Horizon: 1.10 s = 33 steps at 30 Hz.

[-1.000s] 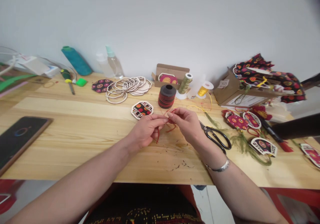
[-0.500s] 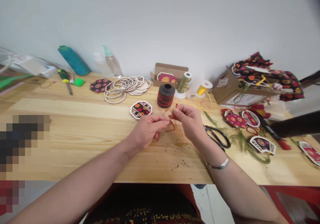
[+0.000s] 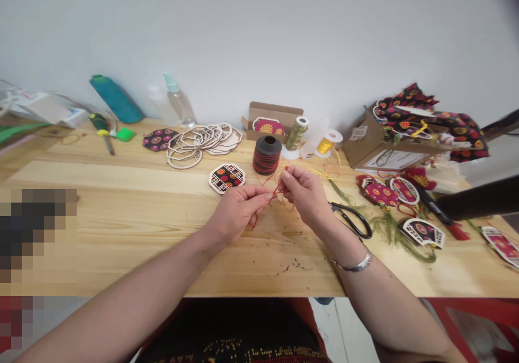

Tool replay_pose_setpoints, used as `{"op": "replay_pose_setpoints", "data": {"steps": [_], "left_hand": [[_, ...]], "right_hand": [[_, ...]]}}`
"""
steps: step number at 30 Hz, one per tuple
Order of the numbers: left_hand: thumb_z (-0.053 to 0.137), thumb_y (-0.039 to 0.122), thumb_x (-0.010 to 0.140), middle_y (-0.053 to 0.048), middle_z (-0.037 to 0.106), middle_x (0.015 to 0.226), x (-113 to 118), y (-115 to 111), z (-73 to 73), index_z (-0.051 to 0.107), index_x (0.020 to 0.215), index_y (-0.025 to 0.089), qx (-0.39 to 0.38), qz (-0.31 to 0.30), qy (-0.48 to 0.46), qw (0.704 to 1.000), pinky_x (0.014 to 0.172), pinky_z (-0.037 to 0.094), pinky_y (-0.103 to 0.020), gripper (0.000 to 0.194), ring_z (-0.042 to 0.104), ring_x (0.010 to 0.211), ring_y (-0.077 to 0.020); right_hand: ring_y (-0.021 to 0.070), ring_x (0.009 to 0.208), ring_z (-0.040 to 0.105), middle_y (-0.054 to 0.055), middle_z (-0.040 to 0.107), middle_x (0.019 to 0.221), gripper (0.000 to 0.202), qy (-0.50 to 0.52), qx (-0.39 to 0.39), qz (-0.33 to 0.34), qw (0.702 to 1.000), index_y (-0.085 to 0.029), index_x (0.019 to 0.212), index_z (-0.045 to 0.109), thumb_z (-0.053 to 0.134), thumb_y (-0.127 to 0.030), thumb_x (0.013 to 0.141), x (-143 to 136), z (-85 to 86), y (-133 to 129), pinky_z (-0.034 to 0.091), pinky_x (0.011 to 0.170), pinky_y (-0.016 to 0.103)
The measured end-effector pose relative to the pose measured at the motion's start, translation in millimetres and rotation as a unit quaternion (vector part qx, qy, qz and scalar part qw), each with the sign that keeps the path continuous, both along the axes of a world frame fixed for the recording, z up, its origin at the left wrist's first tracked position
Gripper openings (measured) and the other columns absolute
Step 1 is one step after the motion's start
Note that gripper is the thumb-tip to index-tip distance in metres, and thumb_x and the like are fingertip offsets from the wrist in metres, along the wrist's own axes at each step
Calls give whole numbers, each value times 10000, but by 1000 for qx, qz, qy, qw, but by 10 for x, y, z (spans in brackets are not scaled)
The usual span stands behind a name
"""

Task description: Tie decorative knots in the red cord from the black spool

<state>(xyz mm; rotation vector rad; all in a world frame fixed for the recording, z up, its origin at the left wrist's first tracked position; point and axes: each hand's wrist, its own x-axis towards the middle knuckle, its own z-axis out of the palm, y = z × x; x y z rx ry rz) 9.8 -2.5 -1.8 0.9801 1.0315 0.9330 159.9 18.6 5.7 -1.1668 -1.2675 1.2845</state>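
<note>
Craft workshop, thread spools, scissors

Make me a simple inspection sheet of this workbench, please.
Surface: wooden table, small dark scraps at its near side.
Work things: red cord; dark spool wound with red; black-handled scissors, blades hidden.
Clutter: overlapping frames; cardboard box piled with patterned fabric; green tassels.
Hands: left hand and right hand both pinch the cord.
Cables: white cables, far left; connections unclear.
Surroundings: pale wall behind; lower-left patch pixelated, unreadable.
</note>
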Motion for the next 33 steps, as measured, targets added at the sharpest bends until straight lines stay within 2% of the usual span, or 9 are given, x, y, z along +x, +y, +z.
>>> {"op": "replay_pose_setpoints", "data": {"steps": [14,18,21,28,33], "left_hand": [[712,282,679,62,427,472,7,8,33,709,725,141,-25,27,-16,999,315,249,-142,148,336,362,-21],[700,291,684,71,408,473,-2,32,40,707,728,147,-28,43,-30,998,309,277,-147,151,345,356,-26],[689,287,686,71,428,487,-19,39,35,699,722,147,-25,54,-26,998,307,288,-152,145,355,343,-24],[681,298,692,78,415,480,-13,35,24,682,707,149,-24,40,-5,999,300,294,-162,150,347,317,-27],[700,335,683,74,418,488,-16,36,23,652,659,146,-31,18,-12,999,304,301,-172,197,348,316,-29]], "right_hand": [[45,448,355,-32,525,583,295,32,-19,8,999,-169,670,530,587,-428,799,-20,40,-35,249,432,211],[50,458,345,-17,531,582,334,33,-49,65,996,-142,735,603,580,-470,791,-23,71,-58,243,440,220],[59,492,379,-26,510,553,286,23,-57,98,993,-136,693,622,659,-416,735,-26,64,-69,281,474,223],[54,491,379,-31,532,559,237,22,-44,45,998,-146,638,611,718,-356,663,-45,-44,-44,295,473,218],[57,496,387,-32,540,573,217,-10,-34,38,999,-155,631,601,692,-346,681,-29,-8,-41,309,469,210]]}}
